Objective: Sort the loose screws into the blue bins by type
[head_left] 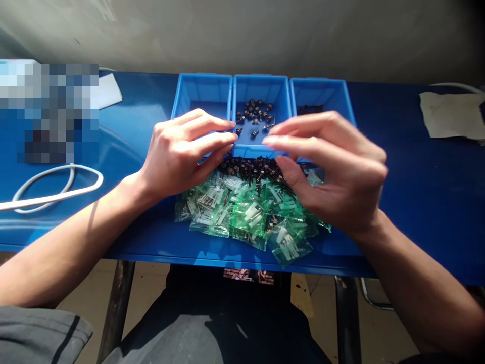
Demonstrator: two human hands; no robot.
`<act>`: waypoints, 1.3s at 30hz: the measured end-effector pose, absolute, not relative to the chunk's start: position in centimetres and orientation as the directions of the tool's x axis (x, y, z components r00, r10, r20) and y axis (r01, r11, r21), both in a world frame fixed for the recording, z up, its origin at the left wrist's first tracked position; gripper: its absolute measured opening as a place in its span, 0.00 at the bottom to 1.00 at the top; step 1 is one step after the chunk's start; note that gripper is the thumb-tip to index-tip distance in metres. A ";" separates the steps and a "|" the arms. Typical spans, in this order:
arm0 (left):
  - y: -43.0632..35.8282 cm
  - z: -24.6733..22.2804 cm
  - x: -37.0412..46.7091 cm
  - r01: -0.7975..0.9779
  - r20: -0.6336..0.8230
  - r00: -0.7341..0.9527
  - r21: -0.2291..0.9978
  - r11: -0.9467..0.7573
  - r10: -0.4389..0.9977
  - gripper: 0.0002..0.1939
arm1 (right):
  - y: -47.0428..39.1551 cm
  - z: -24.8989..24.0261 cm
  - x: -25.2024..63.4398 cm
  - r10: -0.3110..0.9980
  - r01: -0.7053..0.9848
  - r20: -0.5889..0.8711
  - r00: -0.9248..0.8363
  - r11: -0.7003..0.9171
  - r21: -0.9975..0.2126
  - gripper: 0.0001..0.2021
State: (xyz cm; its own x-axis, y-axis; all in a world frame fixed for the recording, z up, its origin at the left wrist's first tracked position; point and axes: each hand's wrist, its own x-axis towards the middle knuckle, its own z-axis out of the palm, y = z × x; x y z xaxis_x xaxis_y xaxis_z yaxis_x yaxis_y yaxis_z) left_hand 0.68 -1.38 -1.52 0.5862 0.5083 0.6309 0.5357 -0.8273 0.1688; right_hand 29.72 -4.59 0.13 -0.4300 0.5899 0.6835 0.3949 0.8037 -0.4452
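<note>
blue plastic and blue surface fill most of this scene: a table (409, 217) carries three bins in one row, namely a left bin (204, 101), a middle bin (261, 85) and a right bin (320, 92). some loose screws (253, 107), dark in colour, lie inside the middle bin. at the near side of the bins there is a pile of dark screws (250, 169), and nearer again, touching this pile, many clear green packets (214, 222) with white pieces (253, 212) inside.

the left hand (185, 146) is at the left of the middle bin, its fingers bent and near together, the thumb close to the forefinger; i cannot tell if something small is between them. the right hand (333, 172) is at the right, a little blurred, with a visible gap between thumb and forefinger — i see nothing held there.

the relation which matters is this one: the fingertips of both hands face each other around the near rim of the middle bin, and the pile lies just on the near side of them. the pile is longer from left to right, but its single screws point many ways. one screw (269, 126) in the middle bin lies roughly left to right, just beyond the right fingertips — so the right hand is the nearer one.
</note>
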 end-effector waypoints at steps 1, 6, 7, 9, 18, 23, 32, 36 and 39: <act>-1.7 -1.7 0.9 0.528 0.627 0.569 0.217 -0.821 0.532 0.11 | -4.5 -0.1 29.7 0.500 0.411 0.694 -0.519 0.857 -0.310 0.15; -2.6 -2.0 1.8 0.503 0.603 0.565 0.288 -0.814 0.563 0.14 | -4.5 -0.6 29.1 0.287 0.376 0.465 -0.838 0.920 0.110 0.16; -2.5 -2.0 1.7 0.508 0.602 0.563 0.288 -0.812 0.566 0.14 | -4.6 -0.5 29.1 0.286 0.380 0.433 -0.855 0.913 0.148 0.16; -2.0 -1.8 1.4 0.523 0.606 0.559 0.271 -0.808 0.566 0.13 | -4.6 -0.2 29.0 0.288 0.393 0.412 -0.864 0.899 0.194 0.14; -0.8 -1.2 0.2 0.547 0.637 0.619 0.070 -0.834 0.459 0.15 | -4.2 -0.4 28.9 0.239 0.410 0.513 -0.825 0.876 0.252 0.09; -0.8 -1.2 0.3 0.550 0.636 0.612 0.085 -0.831 0.470 0.16 | -4.2 -0.2 29.3 0.449 0.449 0.614 -0.649 0.878 -0.167 0.08; -1.0 -1.1 0.3 0.569 0.630 0.627 0.032 -0.822 0.459 0.09 | -5.3 0.9 29.0 0.709 0.221 0.537 -0.458 0.676 -0.703 0.05; -1.1 -0.9 0.1 0.593 0.609 0.628 0.028 -0.805 0.484 0.09 | -5.6 1.0 28.8 0.777 0.296 0.538 -0.326 0.625 -0.723 0.04; -0.9 -0.7 0.2 0.548 0.628 0.654 -0.008 -0.836 0.423 0.10 | -5.9 1.0 28.7 0.792 0.309 0.559 -0.245 0.610 -0.729 0.03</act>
State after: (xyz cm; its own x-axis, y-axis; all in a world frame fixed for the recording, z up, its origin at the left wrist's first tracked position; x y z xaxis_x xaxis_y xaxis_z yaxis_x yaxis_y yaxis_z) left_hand 0.15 -0.94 -0.74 0.6536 0.4226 0.6279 0.5481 -0.8364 -0.0077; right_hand 28.68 -5.87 1.01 -0.2452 0.7920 0.5591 0.3093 0.6104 -0.7292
